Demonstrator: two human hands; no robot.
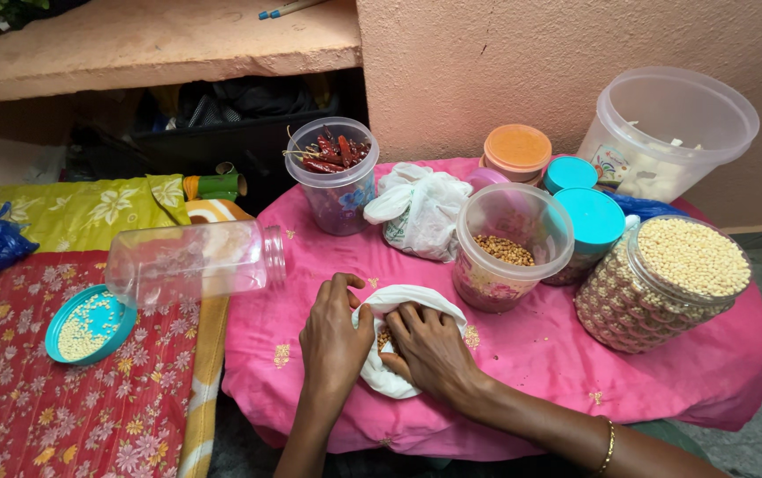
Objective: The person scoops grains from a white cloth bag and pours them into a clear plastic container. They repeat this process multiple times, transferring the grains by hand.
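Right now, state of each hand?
Left hand: closed, gripping the small white plastic bag at its rim.
Right hand: fingers inside the bag's mouth; grip unclear.

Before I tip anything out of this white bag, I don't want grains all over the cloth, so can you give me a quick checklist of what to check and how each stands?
1. Both hands on the bag: ok. Left hand and right hand grip the white bag at its mouth.
2. Bag mouth open: ok, brown grains show between the hands.
3. Open tub with brown grains close by: ok, just behind the bag, lid off.
4. Room in that tub: ok, it is mostly empty.
5. Clear jar upright: not ok, it lies on its side.
6. How much is left in the bag: cannot tell.
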